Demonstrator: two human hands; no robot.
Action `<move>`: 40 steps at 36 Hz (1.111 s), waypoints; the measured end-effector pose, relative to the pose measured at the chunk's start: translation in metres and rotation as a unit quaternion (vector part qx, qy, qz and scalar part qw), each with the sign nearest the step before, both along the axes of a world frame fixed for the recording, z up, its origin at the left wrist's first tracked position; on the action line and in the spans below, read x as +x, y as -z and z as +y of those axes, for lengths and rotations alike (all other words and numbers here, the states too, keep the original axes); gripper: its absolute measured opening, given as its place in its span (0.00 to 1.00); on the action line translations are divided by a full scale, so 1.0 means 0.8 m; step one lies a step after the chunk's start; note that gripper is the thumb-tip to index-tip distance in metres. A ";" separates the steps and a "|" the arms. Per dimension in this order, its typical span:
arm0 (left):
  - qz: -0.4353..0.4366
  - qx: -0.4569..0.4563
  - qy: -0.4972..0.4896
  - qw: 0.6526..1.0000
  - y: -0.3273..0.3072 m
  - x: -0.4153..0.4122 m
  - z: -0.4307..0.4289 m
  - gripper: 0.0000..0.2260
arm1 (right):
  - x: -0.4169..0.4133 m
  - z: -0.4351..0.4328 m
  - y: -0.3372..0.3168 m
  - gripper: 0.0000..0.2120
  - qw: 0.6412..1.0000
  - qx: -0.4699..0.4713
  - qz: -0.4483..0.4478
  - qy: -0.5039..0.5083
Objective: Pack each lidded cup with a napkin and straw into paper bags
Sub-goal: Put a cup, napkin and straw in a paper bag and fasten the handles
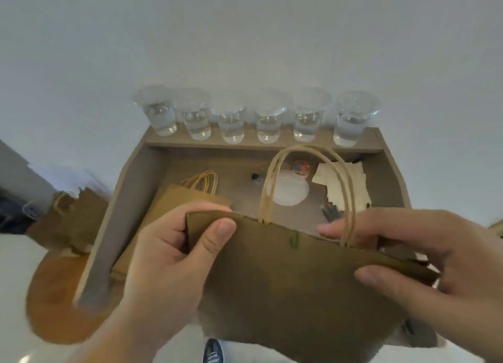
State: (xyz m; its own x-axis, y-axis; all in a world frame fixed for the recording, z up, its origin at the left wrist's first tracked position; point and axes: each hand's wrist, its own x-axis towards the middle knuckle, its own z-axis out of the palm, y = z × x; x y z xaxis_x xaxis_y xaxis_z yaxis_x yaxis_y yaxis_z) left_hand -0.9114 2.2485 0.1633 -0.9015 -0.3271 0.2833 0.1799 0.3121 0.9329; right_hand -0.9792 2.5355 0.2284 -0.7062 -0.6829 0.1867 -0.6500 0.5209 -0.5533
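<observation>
The brown paper bag (294, 289) is held up flat over the desk (130, 199). The left hand (168, 256) pinches its top left corner. The right hand (435, 259) pinches its top right edge. Six clear cups (268, 125) stand behind, near napkins (334, 183) and maybe lids (288, 192).

In front of you stands a brown desk (130, 199) with upright side walls and a raised shelf (381, 138) along its back. On that shelf six clear cups (268, 125) stand upright in a row, each partly filled with clear liquid. Down on the desk surface, at your left, lies a flat stack of paper bags (177, 207), handles pointing toward the shelf. Near the middle sits a white round disc (290, 192), and just behind it a small tub of coloured clips (300, 168). A small dark object (255, 177) lies to their left. At your right lie the napkins (337, 177), with some dark, blurred sticks (330, 213) nearer you.
</observation>
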 end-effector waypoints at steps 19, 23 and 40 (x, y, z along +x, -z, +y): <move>-0.046 0.002 -0.345 0.938 0.000 0.286 -0.094 0.06 | 0.099 -0.227 0.028 0.06 0.946 -0.042 -0.148 -0.286; -0.029 0.016 -0.398 0.917 0.006 0.368 -0.144 0.06 | 0.172 -0.304 0.027 0.06 0.936 -0.011 -0.138 -0.323; -0.096 0.025 -0.430 0.897 0.045 0.618 -0.402 0.06 | 0.426 -0.621 0.084 0.17 0.864 0.236 -0.205 -0.395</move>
